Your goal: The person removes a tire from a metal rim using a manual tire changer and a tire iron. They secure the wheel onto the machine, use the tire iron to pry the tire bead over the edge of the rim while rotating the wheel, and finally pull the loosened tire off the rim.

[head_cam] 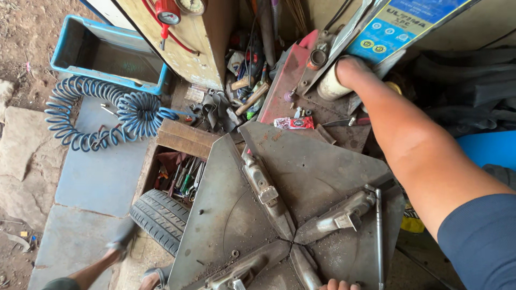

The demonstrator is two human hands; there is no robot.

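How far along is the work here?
Done: little shows; the tyre lies beside the clamp table, not on it. In hand: the right hand reaches a whitish can by the red tray; the left hand rests at the table edge. Left: seemingly everything with the tyre.

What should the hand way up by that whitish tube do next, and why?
Probably close the right hand around the whitish tube and lift it clear. The hand already rests on its top end, but I can't tell how firmly it grips, and tools crowd the red tray around it.
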